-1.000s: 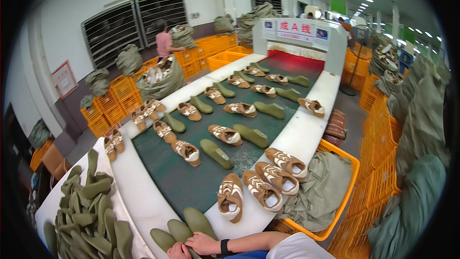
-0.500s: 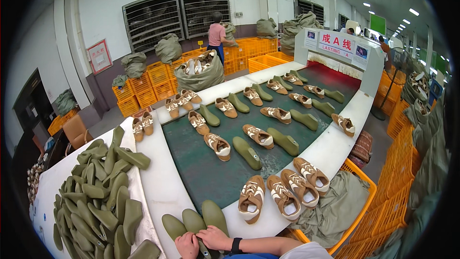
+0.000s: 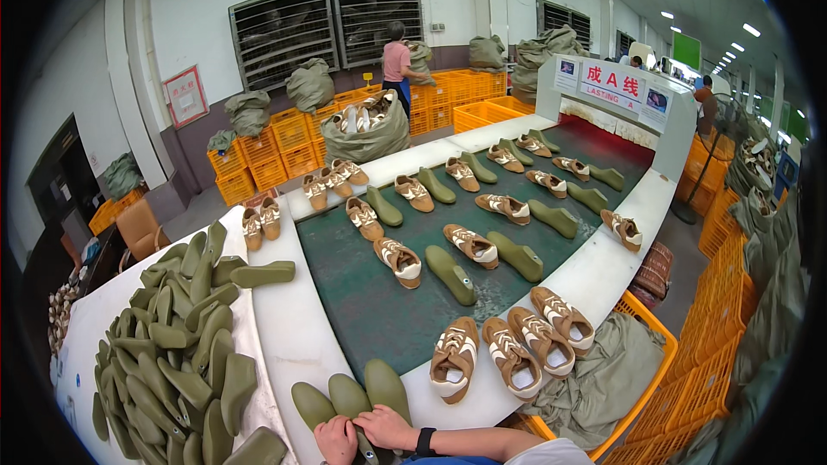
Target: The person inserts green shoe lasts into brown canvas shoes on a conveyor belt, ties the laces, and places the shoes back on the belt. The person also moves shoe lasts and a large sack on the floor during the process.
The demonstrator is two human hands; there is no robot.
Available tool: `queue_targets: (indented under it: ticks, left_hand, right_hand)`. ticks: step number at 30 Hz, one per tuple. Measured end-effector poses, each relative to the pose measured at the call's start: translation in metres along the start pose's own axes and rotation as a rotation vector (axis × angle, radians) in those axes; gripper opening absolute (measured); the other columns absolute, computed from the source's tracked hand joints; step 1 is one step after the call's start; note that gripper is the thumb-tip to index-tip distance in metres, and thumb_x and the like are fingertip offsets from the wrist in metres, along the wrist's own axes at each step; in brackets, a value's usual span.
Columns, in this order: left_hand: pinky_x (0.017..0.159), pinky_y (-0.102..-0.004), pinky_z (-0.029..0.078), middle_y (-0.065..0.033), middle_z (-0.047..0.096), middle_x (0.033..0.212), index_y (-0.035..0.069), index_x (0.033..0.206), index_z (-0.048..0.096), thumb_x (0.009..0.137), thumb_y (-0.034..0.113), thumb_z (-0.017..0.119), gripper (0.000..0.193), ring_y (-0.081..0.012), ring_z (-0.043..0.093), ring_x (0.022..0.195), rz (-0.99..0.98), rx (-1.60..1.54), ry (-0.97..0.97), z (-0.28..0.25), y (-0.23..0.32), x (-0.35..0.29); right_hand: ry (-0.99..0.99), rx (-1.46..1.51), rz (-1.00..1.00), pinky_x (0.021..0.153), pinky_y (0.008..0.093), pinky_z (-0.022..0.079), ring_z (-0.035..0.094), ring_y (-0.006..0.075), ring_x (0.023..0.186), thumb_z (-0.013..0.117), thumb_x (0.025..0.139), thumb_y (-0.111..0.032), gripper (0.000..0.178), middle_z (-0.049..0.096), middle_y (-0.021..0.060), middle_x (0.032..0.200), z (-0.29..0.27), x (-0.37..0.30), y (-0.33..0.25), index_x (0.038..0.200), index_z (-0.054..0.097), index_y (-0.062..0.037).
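Observation:
At the near edge, three olive-green shoe lasts lie side by side: a left one (image 3: 312,404), a middle one (image 3: 348,396) and a right one (image 3: 385,386). My left hand (image 3: 335,440) is closed over the near ends of the left and middle lasts. Beside it, my right hand (image 3: 384,427), with a dark band on the wrist, is curled over the near ends of the middle and right ones. Exactly which last each set of fingers grips is partly hidden. To the left, a large heap of shoe lasts (image 3: 172,353) covers a white-topped table.
Brown-and-white sneakers (image 3: 454,360) stand on the white ledge (image 3: 297,327). More sneakers and lasts sit on a green conveyor belt (image 3: 370,327) leading to a white machine housing (image 3: 616,86). An orange crate (image 3: 668,353) holds grey-green cloth. Beyond, a person (image 3: 397,65) stands near sacks.
The whole view has shifted slightly. Lasts atop the left heap now lie differently, one sticking out to the right. Both hands keep their place on the three lasts.

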State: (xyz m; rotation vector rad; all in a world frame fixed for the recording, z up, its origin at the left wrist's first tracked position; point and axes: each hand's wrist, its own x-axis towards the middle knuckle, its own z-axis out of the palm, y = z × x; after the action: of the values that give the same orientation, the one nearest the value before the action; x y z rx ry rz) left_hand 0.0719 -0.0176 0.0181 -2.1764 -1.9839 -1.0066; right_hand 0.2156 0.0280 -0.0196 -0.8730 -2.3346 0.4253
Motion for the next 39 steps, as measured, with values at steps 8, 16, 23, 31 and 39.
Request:
queue_targets:
  ticks: [8, 16, 23, 31, 39]
  left_hand:
    - [0.069, -0.0439, 0.042, -0.0123, 0.063, 0.078, 0.008, 0.086, 0.065, 0.085, 0.015, 0.057, 0.01, -0.0327, 0.056, 0.069, 0.047, -0.006, 0.014, -0.001, 0.001, 0.003]
    - [0.068, -0.0442, 0.042, -0.013, 0.063, 0.078, 0.008, 0.085, 0.064, 0.087, 0.016, 0.055, 0.013, -0.0334, 0.056, 0.068, 0.05, 0.01, 0.017, 0.001, -0.005, 0.0]
    - [0.069, -0.0467, 0.043, -0.0156, 0.063, 0.078, 0.005, 0.085, 0.064, 0.088, 0.019, 0.052, 0.018, -0.0365, 0.057, 0.073, 0.013, 0.032, -0.072, -0.004, 0.003, 0.002]
    - [0.071, -0.0468, 0.045, -0.0168, 0.065, 0.082, 0.004, 0.09, 0.066, 0.088, 0.017, 0.055, 0.017, -0.0372, 0.058, 0.076, 0.061, 0.046, -0.11, -0.015, 0.013, 0.008]
    - [0.079, -0.0443, 0.045, -0.0139, 0.065, 0.098, 0.006, 0.1, 0.065, 0.084, 0.028, 0.061, 0.027, -0.0341, 0.059, 0.086, 0.112, 0.099, -0.169, -0.017, 0.012, 0.007]
  right_hand:
    - [0.004, -0.003, -0.001, 0.088, 0.039, 0.043, 0.063, 0.0264, 0.083, 0.054, 0.081, -0.012, 0.021, 0.063, 0.0084, 0.092, 0.0, 0.0, 0.0, 0.1, 0.061, -0.0081]
    - [0.002, -0.011, 0.001, 0.083, 0.0388, 0.044, 0.062, 0.0259, 0.081, 0.055, 0.08, -0.013, 0.019, 0.062, 0.0085, 0.089, 0.001, 0.0, 0.0, 0.097, 0.06, -0.0077]
    - [-0.02, -0.05, 0.006, 0.078, 0.0369, 0.041, 0.06, 0.0211, 0.081, 0.058, 0.077, -0.024, 0.014, 0.064, 0.004, 0.086, 0.001, 0.001, -0.003, 0.087, 0.063, -0.0144]
    - [0.049, 0.024, 0.002, 0.074, 0.0369, 0.041, 0.059, 0.0233, 0.075, 0.058, 0.076, -0.023, 0.01, 0.062, 0.0045, 0.078, 0.002, 0.001, -0.002, 0.079, 0.062, -0.0139]
    - [0.06, 0.152, 0.103, 0.074, 0.0381, 0.042, 0.06, 0.0277, 0.074, 0.053, 0.08, -0.019, 0.016, 0.065, 0.0093, 0.08, -0.022, 0.006, -0.014, 0.091, 0.062, -0.0115]
